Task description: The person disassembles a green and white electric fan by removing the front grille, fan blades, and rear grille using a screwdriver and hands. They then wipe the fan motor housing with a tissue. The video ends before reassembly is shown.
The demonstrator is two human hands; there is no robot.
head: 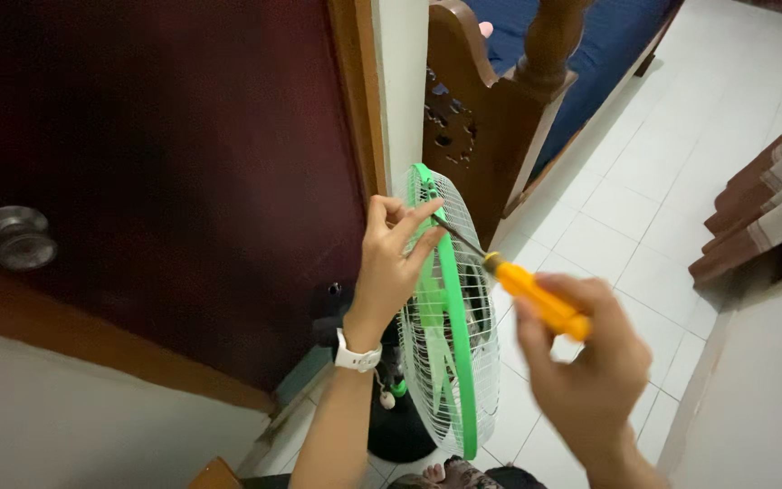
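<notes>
We are gripping the top of the fan [450, 317], our left hand [393, 263] pinching its green rim [457, 344], while our right hand [581, 362] is closing around the orange handle of the screwdriver [522, 288], tip resting at the rim near our left fingers. The fan is standing upright on the white tiled floor [644, 199]; its thin wire grille [463, 217] is looking light and springy, easily bent, so the stiffer rim seems the safer hold. Around us are sitting a dark red door [165, 163], a carved wooden bed frame [477, 118] and a curtain [771, 208].
</notes>
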